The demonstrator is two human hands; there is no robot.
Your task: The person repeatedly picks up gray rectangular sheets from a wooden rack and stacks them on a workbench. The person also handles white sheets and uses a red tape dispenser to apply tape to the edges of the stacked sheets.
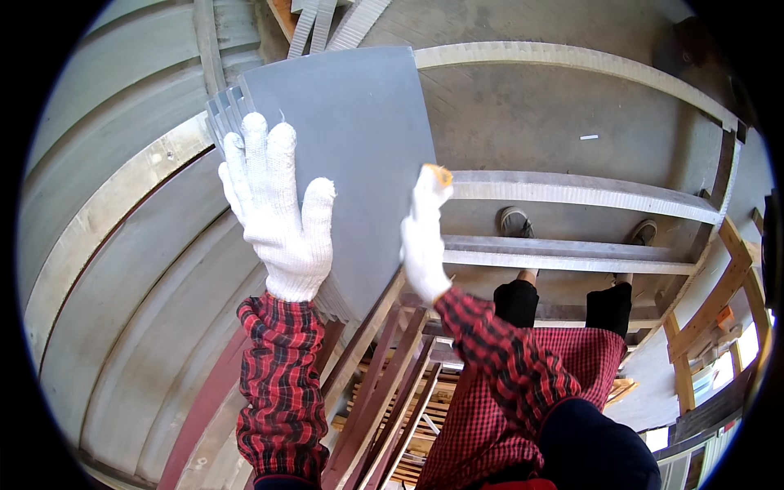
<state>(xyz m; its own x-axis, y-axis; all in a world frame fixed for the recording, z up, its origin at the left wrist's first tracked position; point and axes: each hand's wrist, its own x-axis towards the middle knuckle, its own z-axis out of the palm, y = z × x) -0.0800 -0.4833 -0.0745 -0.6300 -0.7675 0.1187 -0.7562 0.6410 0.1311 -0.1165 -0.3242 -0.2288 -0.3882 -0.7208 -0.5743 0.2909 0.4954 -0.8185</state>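
A stack of flat grey sheets (pixel 367 106) lies across the frame, its layers stepped out at the left edge. My left hand (pixel 282 204), in a white knitted glove, lies flat over the left side of the stack with its fingers stretched out. At the sheets' right edge is my right hand (pixel 425 233), also in a white glove, seen side-on and slightly blurred. Its fingers are closed, and a small orange-yellow patch (pixel 441 174) shows at their tips. Whether that is a held thing or part of the glove I cannot make out.
Pale metal-looking rails (pixel 572 186) form an open frame at the right, above a grey floor with a small white strip (pixel 589 137). Long ridged grey panels (pixel 139 302) fill the left. Reddish and wooden bars (pixel 380 392) run below the stack. A wooden structure (pixel 710 310) stands far right.
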